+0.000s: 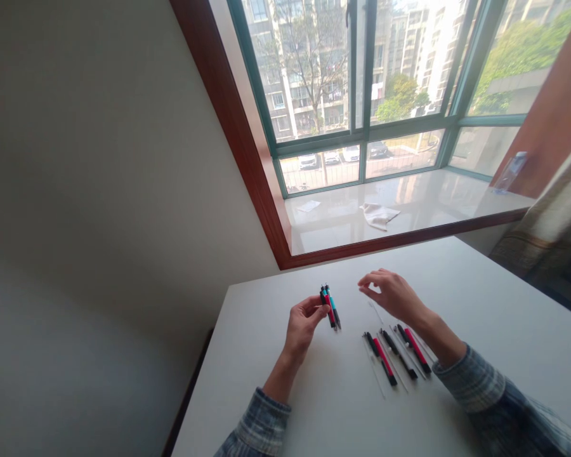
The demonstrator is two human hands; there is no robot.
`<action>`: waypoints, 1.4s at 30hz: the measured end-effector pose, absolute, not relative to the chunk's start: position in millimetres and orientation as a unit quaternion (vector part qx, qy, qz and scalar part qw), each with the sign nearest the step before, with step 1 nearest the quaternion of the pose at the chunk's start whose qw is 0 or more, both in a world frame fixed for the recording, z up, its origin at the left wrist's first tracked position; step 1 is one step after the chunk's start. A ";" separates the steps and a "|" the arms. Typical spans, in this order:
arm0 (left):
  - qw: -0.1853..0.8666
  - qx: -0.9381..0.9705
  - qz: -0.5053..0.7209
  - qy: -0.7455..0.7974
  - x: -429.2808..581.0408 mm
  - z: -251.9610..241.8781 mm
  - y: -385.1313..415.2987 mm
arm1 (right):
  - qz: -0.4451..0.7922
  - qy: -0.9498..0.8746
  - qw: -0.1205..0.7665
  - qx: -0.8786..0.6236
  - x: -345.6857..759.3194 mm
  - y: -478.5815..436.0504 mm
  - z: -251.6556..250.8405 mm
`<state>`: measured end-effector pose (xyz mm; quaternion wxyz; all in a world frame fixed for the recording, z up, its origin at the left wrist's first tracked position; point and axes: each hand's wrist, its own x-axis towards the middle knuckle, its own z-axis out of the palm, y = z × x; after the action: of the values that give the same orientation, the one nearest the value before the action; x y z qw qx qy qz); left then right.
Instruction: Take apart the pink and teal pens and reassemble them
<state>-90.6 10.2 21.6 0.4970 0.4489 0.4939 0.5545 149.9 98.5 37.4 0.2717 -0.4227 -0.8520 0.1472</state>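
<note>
My left hand (301, 327) is closed around a small bunch of pens (330, 306), held upright at a slight tilt above the left part of the table. Some barrels in the bunch are black and red, and one is light blue with a dark tip. To the right, my right hand (393, 293) hovers with curved fingers, thumb and forefinger a little apart, and I see nothing between them. Below it several black and red pen barrels (384, 362) lie side by side on the table. Thin whitish rods (394, 360), like pen refills, lie among them, and another thin rod (375, 312) rests under the right hand.
The white table (333, 406) stands against a wall (124, 190) and a window ledge (333, 228). On the ledge are a crumpled cloth (379, 216), a piece of paper (309, 206) and a clear bottle (510, 172). A curtain (542, 216) hangs at the right.
</note>
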 end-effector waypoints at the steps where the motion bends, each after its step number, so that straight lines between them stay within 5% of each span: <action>1: 0.496 0.450 0.555 0.494 -90.7 20.9 9.7 | 0.140 -0.842 0.253 -0.456 155.5 103.3 35.6; 9: 0.482 0.459 0.562 0.490 -89.4 26.3 9.0 | 0.176 -0.803 0.124 -0.556 162.7 108.5 27.9; 20: 0.471 0.467 0.560 0.496 -87.1 31.4 8.4 | 0.200 -0.821 0.098 -0.526 158.6 107.5 22.5; 31: 0.463 0.474 0.557 0.501 -85.0 31.8 8.6 | 0.176 -0.840 0.133 -0.496 154.0 106.9 19.3; 42: 0.301 0.600 0.488 0.558 -80.6 30.0 3.6 | 0.297 -0.804 0.350 -0.378 141.5 100.2 27.8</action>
<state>-80.6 3.6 30.0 0.3012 0.6000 0.5582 0.4876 141.5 100.2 27.8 0.3498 -0.3776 -0.8044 0.2967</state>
